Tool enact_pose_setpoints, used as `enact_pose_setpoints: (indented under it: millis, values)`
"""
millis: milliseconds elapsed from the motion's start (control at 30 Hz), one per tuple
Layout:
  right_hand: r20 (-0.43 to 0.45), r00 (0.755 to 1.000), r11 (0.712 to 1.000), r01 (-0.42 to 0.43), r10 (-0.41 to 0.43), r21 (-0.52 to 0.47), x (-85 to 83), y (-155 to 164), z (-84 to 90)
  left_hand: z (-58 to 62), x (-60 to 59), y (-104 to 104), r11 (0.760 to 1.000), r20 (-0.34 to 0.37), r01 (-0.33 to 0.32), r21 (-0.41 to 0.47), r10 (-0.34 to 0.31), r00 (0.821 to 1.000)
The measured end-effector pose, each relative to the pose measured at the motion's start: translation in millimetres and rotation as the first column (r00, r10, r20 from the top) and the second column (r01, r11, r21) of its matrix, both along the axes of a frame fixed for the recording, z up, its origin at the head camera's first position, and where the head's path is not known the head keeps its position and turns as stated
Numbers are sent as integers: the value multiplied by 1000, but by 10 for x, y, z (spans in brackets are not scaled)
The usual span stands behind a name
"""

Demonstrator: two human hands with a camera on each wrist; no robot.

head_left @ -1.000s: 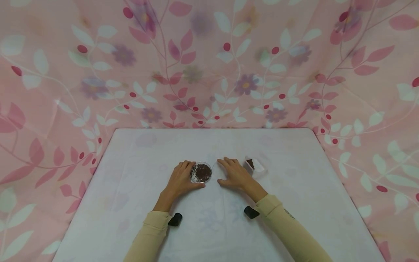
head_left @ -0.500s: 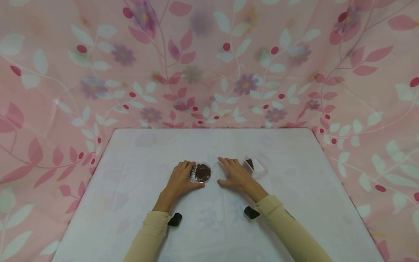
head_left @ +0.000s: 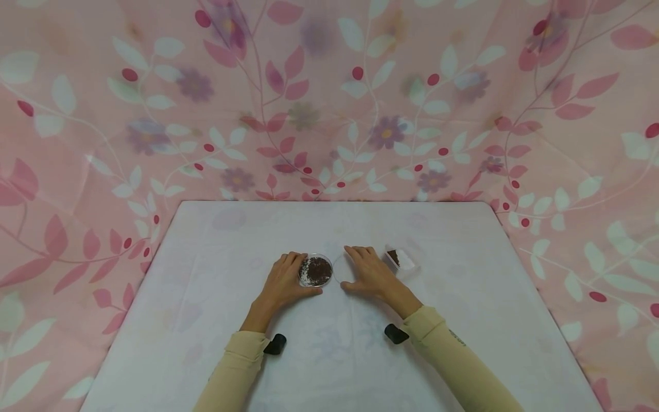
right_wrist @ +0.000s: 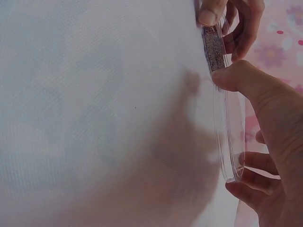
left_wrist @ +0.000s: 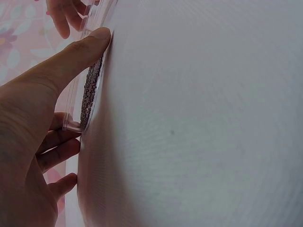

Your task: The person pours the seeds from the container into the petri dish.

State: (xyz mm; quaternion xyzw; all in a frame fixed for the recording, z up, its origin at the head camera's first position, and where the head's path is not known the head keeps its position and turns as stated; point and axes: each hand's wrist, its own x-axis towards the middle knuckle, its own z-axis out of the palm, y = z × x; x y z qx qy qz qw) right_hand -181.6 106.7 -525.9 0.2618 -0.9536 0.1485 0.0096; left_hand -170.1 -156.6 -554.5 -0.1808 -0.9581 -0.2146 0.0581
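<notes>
The left hand curls thumb and fingers round the seed-filled petri dish, which sits mid-table as it did a second ago. Just right of it, the right hand has crept slightly farther, fingers clasping an empty clear dish. A small plastic box lies beyond.

**Colours and patterns on the table**

The flat white tablecloth shows a very faint pale floral print. The pink hanging fabric behind carries white leaves, dark pink leaves, red dots and purple flowers. The round clear plastic dish holds dark brown grains beside a white patch. The small clear rectangular box contains brown and white. Both sleeves are pale yellow-beige.
</notes>
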Motion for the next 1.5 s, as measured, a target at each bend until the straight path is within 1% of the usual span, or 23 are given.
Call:
enact_pose_setpoints:
  millis: [100, 200, 367, 600, 967, 1100, 1233, 1367, 1500]
  values:
    - [-17, 1000, 1000, -8, 8, 5, -3, 1, 14, 1, -4, -1, 1000, 10, -1, -3, 1, 1000]
    - [-31, 999, 1000, -18, 18, 11, -3, 2, 29, 1, -6, -1, 1000, 4, -2, -8, 2, 1000]
    - [-36, 999, 999, -28, 29, 33, 2, -6, 63, 13, -2, 6, 1000, -2, 0, -3, 0, 1000]
    - [-29, 999, 997, -29, 31, 71, 16, -27, 99, 22, 6, 10, 1000, 17, -3, -6, 3, 1000]
    - [-38, 998, 993, -39, 43, 107, 10, -55, 173, -13, -15, 0, 1000, -12, 2, -17, -2, 1000]
    - [-61, 997, 991, -45, 53, 124, 7, -64, 196, -11, -9, -5, 1000, -30, 7, -9, -7, 1000]
    - [-91, 993, 992, -64, 73, 108, 3, -70, 208, -3, -2, -5, 1000, -36, 7, -12, -7, 999]
    - [-101, 991, 994, -76, 84, 79, 6, -77, 229, 9, 2, -3, 1000, -16, 6, -3, -6, 1000]
    - [-98, 991, 994, -81, 88, 71, 8, -86, 252, 11, 2, 0, 1000, 3, 1, -1, -1, 1000]
